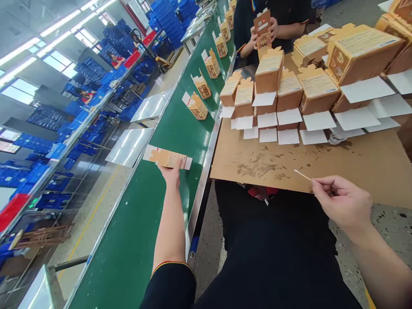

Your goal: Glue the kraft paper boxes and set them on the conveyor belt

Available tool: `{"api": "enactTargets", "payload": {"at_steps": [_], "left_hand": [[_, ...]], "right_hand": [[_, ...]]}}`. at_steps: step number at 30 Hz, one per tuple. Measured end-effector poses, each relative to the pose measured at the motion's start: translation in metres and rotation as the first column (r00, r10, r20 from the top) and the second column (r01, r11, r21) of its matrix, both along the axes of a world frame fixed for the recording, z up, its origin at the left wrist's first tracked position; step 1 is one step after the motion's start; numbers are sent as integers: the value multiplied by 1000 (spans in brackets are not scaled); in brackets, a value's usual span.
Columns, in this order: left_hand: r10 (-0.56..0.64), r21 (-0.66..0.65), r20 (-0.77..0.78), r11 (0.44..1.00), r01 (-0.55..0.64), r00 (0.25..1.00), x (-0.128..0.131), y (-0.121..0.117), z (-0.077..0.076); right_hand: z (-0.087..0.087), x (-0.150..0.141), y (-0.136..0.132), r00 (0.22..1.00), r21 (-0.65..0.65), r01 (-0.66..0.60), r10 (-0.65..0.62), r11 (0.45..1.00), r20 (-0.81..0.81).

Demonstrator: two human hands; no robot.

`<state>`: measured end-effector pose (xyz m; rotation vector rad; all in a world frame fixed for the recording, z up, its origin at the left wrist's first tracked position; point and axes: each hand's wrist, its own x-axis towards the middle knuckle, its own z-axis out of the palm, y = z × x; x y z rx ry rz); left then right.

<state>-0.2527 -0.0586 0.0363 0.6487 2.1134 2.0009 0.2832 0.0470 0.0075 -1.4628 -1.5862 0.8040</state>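
Observation:
My left hand (171,174) reaches over the green conveyor belt, its fingers closed on a brown-and-white printed carton (165,158) with white flaps at both ends. The carton lies tilted across the belt. Above the cardboard sheet on the right, my right hand (344,199) pinches a cotton swab (302,174) by one end, its white tip pointing left. Dark wet-looking smudges (260,167) mark the cardboard (360,165) beyond the swab. Stacked brown cartons (317,88) with white flaps hanging forward stand behind the smudges.
A row of open cartons (196,106) stands farther along the conveyor belt (135,214). Across the stack, a co-worker (270,38) holds a brown carton (263,28). A metal rail (202,184) divides belt and cardboard. Blue crates (83,68) and benches fill the left background.

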Motion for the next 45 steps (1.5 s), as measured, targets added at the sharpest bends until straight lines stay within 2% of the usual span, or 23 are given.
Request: {"api": "enactTargets", "payload": {"at_steps": [3, 7, 14, 20, 27, 30, 32, 33, 34, 36, 38, 40, 43, 45], "left_hand": [[58, -46, -40, 997, -59, 998, -15, -4, -8], [87, -140, -28, 986, -90, 996, -18, -3, -23], [0, -259, -138, 965, -36, 990, -17, 10, -37], [5, -247, -147, 968, -42, 989, -7, 26, -33], [32, -345, -43, 938, -45, 999, 3, 51, -19], [127, -293, -72, 945, -142, 989, 9, 43, -8], [225, -169, -192, 951, -258, 955, 16, 32, 1], [242, -79, -270, 959, -272, 932, 21, 27, 7], [227, 11, -347, 971, -239, 910, 25, 25, 13], [141, 146, -455, 986, -83, 879, 32, 31, 29], [63, 221, -481, 974, 51, 875, 33, 55, 50], [-4, 262, -439, 956, 132, 898, 27, 96, 73], [-217, 229, -300, 929, 291, 929, 8, 180, 100], [-392, 117, -169, 903, 413, 905, 0, 242, 108]], "right_hand": [[6, -3, 0, 1000, 23, -2, 3, 1000, -12], [12, -6, -1, 1000, 52, -2, 3, 999, -21], [18, -5, -4, 999, 70, 34, -33, 997, -4], [26, -14, -7, 999, 59, 32, -30, 998, -36], [53, -46, -1, 985, -22, -172, 171, 985, -24], [64, -42, 4, 987, -40, -163, 163, 986, -15], [65, -32, 6, 995, -58, -102, 101, 993, -19], [65, -27, 5, 998, -68, -57, 56, 996, -20], [63, -23, 4, 1000, -77, -10, 8, 997, -19], [60, -19, 1, 998, -97, 67, -68, 993, -13], [58, -21, -4, 994, -110, 104, -107, 988, -19], [55, -26, -9, 994, -117, 99, -105, 988, -43], [51, -27, -14, 993, -119, 99, -107, 988, -56], [49, -23, -20, 987, -127, 141, -150, 982, -58]]}}
